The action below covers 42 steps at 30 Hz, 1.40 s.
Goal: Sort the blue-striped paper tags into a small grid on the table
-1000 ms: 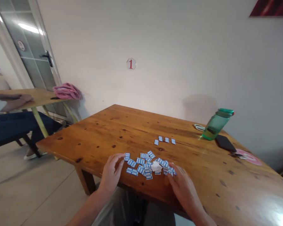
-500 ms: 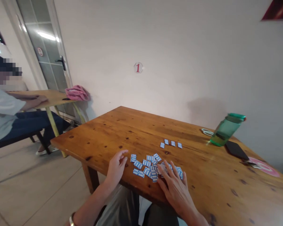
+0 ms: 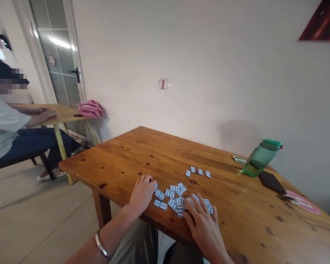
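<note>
Small blue-and-white striped cards (image 3: pixel 170 194) lie in a loose, overlapping pile near the table's front edge. My left hand (image 3: pixel 142 194), with a silver bangle on its wrist, is at the pile's left end. Its fingers curl over the leftmost card (image 3: pixel 155 186), covering most of it. My right hand (image 3: pixel 202 217) rests palm down on the right part of the pile, fingers stretched out and slightly apart. Several cards under it are partly hidden. Farther back, a short row of similar cards (image 3: pixel 200 171) lies apart from the pile.
On the wooden table (image 3: pixel 143 146), a green bottle (image 3: pixel 262 157), white cable (image 3: pixel 239 160), dark flat phone-like object (image 3: pixel 272 182), keys-like metal item (image 3: pixel 290 199) and pink round mat (image 3: pixel 305 203) are at right. A seated person (image 3: pixel 5 121) is at another table with pink cloth (image 3: pixel 91 109).
My left hand has moved right and slightly forward, and its fingers have closed over the leftmost card. My right hand stays on the pile. The camera view has shifted a little.
</note>
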Tool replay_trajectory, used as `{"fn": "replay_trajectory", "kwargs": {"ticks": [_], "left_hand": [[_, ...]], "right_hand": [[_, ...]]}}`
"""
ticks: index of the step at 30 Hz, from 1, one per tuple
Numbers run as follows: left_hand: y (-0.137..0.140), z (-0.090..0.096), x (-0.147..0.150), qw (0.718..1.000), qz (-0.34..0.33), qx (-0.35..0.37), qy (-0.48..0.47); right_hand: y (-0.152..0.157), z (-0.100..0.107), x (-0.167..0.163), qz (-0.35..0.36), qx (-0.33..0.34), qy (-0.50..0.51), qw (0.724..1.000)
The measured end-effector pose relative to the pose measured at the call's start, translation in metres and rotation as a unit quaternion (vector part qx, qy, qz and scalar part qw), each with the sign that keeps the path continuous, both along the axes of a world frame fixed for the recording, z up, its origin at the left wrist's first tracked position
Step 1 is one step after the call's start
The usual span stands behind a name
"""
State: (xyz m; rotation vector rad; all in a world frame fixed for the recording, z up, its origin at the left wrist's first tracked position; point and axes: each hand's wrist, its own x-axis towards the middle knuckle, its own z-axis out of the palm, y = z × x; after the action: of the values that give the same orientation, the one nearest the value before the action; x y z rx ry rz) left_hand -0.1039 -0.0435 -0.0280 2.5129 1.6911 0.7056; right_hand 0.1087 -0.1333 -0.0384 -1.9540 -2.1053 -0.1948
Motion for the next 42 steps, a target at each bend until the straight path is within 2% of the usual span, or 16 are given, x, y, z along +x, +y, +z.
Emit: {"fn": "replay_trajectory", "kwargs": {"ticks": [10, 15, 18, 20, 22, 25, 30, 35, 37, 42], "left_hand": [[-0.002, 0.005, -0.001, 0.999, 0.009, -0.029, -0.019], [-0.003, 0.007, 0.000, 0.999, 0.020, -0.041, -0.029], [-0.005, 0.005, -0.002, 0.996, 0.011, -0.045, -0.082], [-0.006, 0.002, -0.004, 0.989, 0.007, -0.052, -0.141], [-0.005, -0.001, -0.005, 0.976, 0.010, -0.059, -0.208], [-0.004, -0.004, -0.006, 0.948, 0.022, -0.062, -0.310], [0.000, -0.005, -0.010, 0.882, 0.043, -0.072, -0.464], [0.004, -0.003, -0.017, 0.865, 0.023, -0.051, -0.498], [0.004, -0.001, -0.018, 0.826, 0.007, -0.054, -0.561], [-0.015, 0.008, -0.016, 0.675, 0.004, -0.119, -0.728]], "right_hand": [[-0.004, 0.001, 0.000, -0.010, 0.018, -0.003, 1.000], [0.003, -0.002, 0.006, 0.005, 0.087, 0.032, 0.996], [0.015, 0.006, 0.002, 0.044, 0.128, 0.074, 0.988], [0.024, 0.015, -0.008, 0.081, 0.111, 0.092, 0.986], [0.034, 0.026, -0.023, 0.105, 0.061, 0.093, 0.988], [0.047, 0.040, -0.047, 0.111, -0.001, 0.075, 0.991], [0.063, 0.048, -0.073, 0.118, -0.092, 0.026, 0.988], [0.075, 0.049, -0.081, 0.113, -0.127, 0.017, 0.985], [0.078, 0.048, -0.081, 0.116, -0.141, 0.016, 0.983], [0.076, 0.046, -0.081, 0.109, -0.143, 0.018, 0.983]]}}
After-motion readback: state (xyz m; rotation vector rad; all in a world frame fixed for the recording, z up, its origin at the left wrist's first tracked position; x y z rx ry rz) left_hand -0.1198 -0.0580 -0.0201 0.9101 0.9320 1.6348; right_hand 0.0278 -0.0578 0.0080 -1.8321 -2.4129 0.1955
